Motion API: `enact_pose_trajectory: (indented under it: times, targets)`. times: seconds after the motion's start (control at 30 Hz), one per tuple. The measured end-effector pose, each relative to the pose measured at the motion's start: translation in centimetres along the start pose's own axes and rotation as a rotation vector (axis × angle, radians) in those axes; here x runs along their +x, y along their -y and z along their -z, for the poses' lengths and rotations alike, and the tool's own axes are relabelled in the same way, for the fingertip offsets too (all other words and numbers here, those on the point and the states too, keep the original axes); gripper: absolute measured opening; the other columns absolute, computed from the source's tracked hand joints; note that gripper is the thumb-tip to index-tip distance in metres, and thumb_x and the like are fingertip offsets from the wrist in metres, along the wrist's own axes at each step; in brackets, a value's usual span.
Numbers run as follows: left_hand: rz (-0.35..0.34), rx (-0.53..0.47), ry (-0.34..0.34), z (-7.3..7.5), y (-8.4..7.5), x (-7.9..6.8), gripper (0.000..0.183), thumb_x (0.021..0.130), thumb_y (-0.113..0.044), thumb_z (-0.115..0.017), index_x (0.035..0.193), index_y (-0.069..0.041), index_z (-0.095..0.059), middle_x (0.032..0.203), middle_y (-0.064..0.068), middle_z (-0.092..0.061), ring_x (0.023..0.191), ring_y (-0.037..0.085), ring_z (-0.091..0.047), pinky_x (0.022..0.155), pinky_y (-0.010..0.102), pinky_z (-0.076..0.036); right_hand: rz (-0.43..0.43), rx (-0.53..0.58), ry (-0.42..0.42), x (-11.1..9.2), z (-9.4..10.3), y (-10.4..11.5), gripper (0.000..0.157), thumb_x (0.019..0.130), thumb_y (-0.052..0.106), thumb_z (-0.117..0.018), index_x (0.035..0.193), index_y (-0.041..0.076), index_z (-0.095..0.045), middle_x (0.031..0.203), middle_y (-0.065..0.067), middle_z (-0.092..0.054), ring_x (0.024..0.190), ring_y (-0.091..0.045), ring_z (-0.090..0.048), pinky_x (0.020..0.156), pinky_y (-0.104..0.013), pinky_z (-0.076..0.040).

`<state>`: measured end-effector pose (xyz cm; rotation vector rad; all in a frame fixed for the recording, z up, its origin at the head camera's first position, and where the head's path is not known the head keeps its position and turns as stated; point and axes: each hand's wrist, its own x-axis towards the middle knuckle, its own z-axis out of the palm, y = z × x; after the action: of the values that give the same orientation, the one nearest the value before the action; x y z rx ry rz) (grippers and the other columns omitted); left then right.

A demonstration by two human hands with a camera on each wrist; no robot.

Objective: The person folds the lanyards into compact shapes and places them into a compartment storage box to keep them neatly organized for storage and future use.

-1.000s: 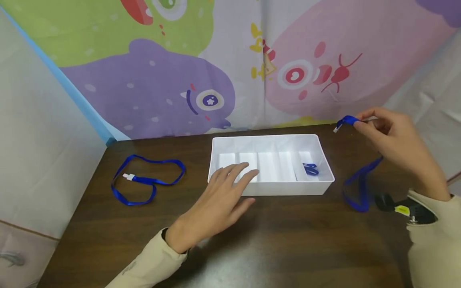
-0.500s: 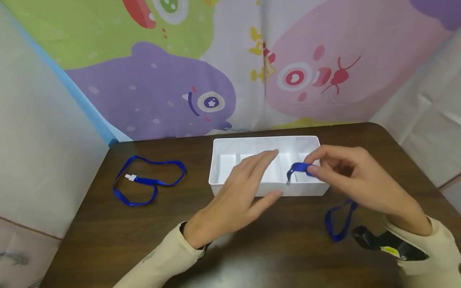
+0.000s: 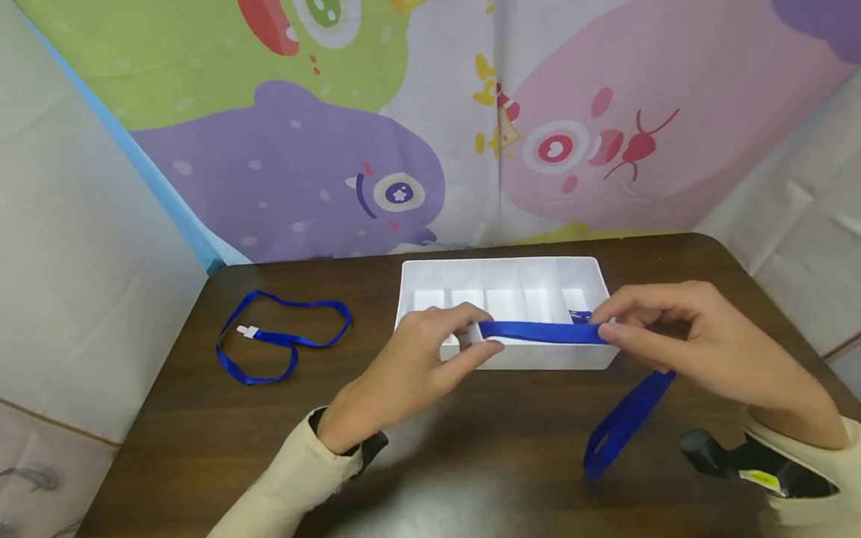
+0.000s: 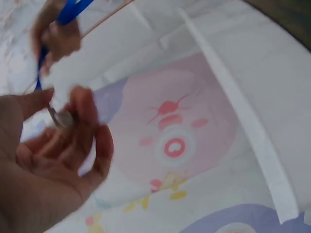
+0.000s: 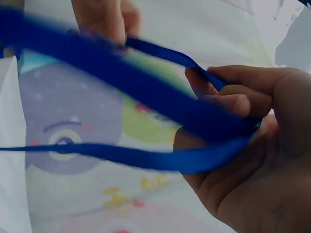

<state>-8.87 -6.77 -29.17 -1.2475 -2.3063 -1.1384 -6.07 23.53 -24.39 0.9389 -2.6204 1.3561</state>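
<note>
The left hand (image 3: 420,359) now also pinches the blue lanyard (image 3: 538,332); the right hand (image 3: 699,336) pinches it too, so one length is held straight above the white tray (image 3: 538,357), near its front rim.

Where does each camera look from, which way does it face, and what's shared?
Head: head-worn, facing forward and down at the white tray, held lanyard and backdrop; left hand, right hand and sleeves show.
Left wrist: on that wrist, facing past the left hand to the pink figure; right hand at upper left.
Right wrist: on that wrist, facing across the held lanyard to the purple figure; right hand at right, left hand at top.
Both wrist views share the hands, held lanyard and backdrop.
</note>
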Motion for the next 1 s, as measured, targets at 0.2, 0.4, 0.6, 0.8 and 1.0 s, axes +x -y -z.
enact_pose_trajectory:
  times: [0.2, 0.4, 0.6, 0.8, 1.0]
  targets:
    - [-0.107, -0.263, 0.044, 2.4, -0.4, -0.3, 0.015, 0.085, -0.008, -0.079, 0.098, -0.009, -0.073, 0.074, -0.007, -0.065, 0.064, 0.000, -0.055, 0.058, 0.020, -0.046, -0.069, -0.023, -0.007, -0.3, 1.6, -0.4, 0.021, 0.092, -0.001, -0.067, 0.094, 0.019, -0.072, 0.070, 0.000, -0.064, 0.060, -0.015, -0.053, 0.049, -0.031, -0.039]
    - [-0.049, -0.367, 0.048, 4.6, -0.9, -0.6, 0.015, 0.091, 0.001, -0.069, 0.103, -0.007, -0.073, 0.063, -0.008, -0.057, 0.054, 0.002, -0.051, 0.046, 0.021, -0.044, 0.003, 0.021, 0.013, -0.7, 2.6, -1.5, 0.025, 0.088, -0.011, -0.065, 0.091, 0.013, -0.071, 0.070, -0.001, -0.065, 0.065, -0.014, -0.056, 0.054, -0.029, -0.044]
    - [0.064, -0.361, -0.023, 7.0, -0.6, -1.1, 0.019, 0.096, 0.002, -0.061, 0.107, -0.007, -0.072, 0.066, -0.005, -0.057, 0.052, 0.012, -0.050, 0.040, 0.025, -0.037, -0.013, -0.023, 0.007, -0.9, 4.2, -2.9, 0.027, 0.089, -0.013, -0.063, 0.092, 0.012, -0.072, 0.069, -0.001, -0.063, 0.062, -0.014, -0.049, 0.051, -0.029, -0.035]
    - [0.132, -0.305, -0.119, 8.7, 0.1, -1.5, 0.016, 0.096, 0.001, -0.060, 0.106, -0.004, -0.072, 0.063, -0.002, -0.057, 0.055, 0.015, -0.054, 0.046, 0.029, -0.044, -0.238, -0.095, -0.026, -0.1, 5.4, -5.1, 0.012, 0.097, 0.006, -0.063, 0.092, 0.013, -0.072, 0.075, -0.002, -0.064, 0.061, -0.019, -0.051, 0.047, -0.031, -0.042]
    - [0.193, -0.312, -0.161, 9.6, 0.8, -1.6, 0.016, 0.098, 0.000, -0.059, 0.107, -0.002, -0.072, 0.062, 0.003, -0.056, 0.056, 0.018, -0.054, 0.048, 0.030, -0.045, -0.342, -0.127, -0.071, -0.3, 7.1, -7.5, 0.010, 0.098, 0.011, -0.063, 0.093, 0.012, -0.072, 0.065, -0.003, -0.050, 0.053, -0.022, -0.045, 0.041, -0.035, -0.033]
